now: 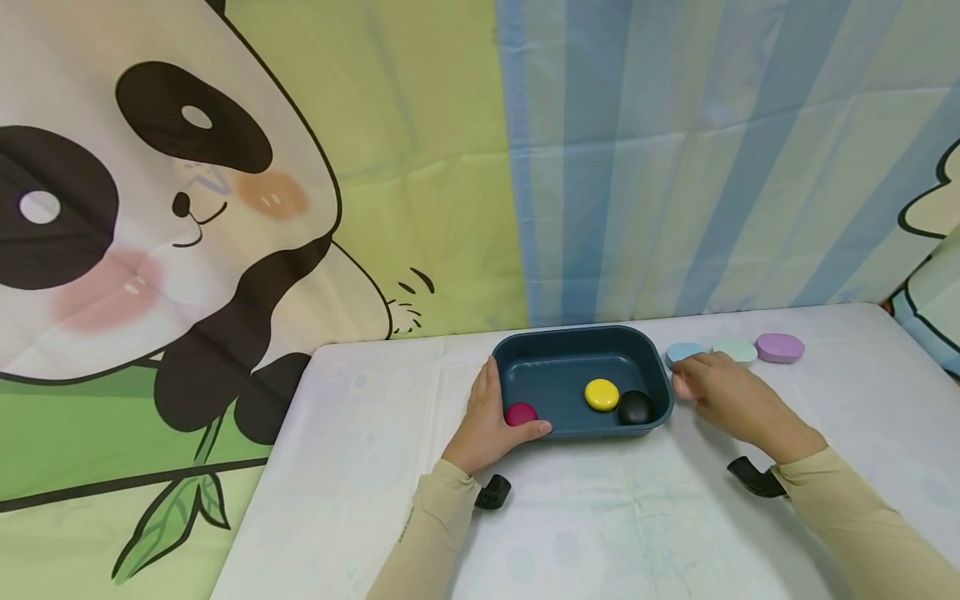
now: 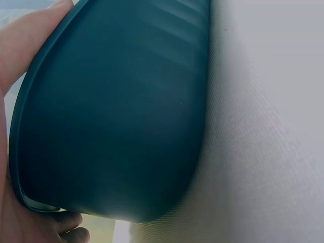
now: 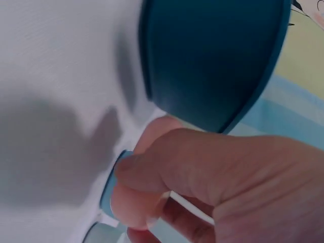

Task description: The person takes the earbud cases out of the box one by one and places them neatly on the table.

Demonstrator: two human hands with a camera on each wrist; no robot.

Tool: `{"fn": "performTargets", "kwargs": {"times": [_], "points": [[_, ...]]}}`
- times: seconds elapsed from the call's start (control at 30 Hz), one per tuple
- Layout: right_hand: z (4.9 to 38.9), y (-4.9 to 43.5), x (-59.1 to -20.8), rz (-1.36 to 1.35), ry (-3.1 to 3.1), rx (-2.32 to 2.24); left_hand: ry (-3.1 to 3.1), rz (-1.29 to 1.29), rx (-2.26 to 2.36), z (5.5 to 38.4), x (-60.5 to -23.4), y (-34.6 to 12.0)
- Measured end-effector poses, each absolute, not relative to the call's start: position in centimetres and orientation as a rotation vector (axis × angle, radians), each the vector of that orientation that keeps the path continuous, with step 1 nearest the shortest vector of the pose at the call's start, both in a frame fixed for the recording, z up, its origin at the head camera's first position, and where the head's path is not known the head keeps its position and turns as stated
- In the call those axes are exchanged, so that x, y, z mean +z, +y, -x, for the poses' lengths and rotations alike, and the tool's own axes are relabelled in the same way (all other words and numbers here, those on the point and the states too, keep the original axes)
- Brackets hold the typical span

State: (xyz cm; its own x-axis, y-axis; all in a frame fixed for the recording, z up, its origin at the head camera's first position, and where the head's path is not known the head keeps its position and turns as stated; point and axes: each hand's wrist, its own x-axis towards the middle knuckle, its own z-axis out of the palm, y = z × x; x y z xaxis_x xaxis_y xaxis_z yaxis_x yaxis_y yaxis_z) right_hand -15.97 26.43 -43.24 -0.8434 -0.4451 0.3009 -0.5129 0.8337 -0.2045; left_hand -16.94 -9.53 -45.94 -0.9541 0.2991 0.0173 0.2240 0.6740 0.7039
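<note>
A dark teal rectangular bin (image 1: 555, 358) stands on the table, a crimson ball (image 1: 521, 413), a yellow rounded disc (image 1: 602, 395) and a black ball (image 1: 636, 407) inside. My left hand (image 1: 491, 421) grips its left end, thumb over the front rim and fingers along the side. Just off the bin's right end, my right hand (image 1: 731, 400) pinches a smooth peach-pink rounded piece (image 3: 132, 206), partly hidden by the thumb. Behind that hand lies a light blue oval piece (image 1: 682, 353), close by the bin's corner.
A mint oval piece (image 1: 737, 351) and a purple oval piece (image 1: 780, 347) line up right of the blue one, near the table's back edge. A white cloth covers the table (image 1: 360, 467). Behind it hangs a printed panda curtain (image 1: 420, 167).
</note>
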Motion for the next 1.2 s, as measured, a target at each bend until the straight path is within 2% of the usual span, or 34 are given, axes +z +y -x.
{"fn": "performTargets", "kwargs": {"times": [0.23, 0.7, 1.2], "points": [[16.3, 27.1, -44.2, -0.821, -2.802, 0.394, 2.774, -0.436, 1.165, 16.9, -46.0, -9.6], [16.4, 27.3, -44.8, -0.814, -2.831, 0.379, 2.771, -0.438, 1.173, 16.9, -45.9, -9.6], [15.9, 26.7, -42.9, -0.822, -2.750, 0.363, 2.772, -0.440, 1.176, 16.9, -45.9, -9.6]]}}
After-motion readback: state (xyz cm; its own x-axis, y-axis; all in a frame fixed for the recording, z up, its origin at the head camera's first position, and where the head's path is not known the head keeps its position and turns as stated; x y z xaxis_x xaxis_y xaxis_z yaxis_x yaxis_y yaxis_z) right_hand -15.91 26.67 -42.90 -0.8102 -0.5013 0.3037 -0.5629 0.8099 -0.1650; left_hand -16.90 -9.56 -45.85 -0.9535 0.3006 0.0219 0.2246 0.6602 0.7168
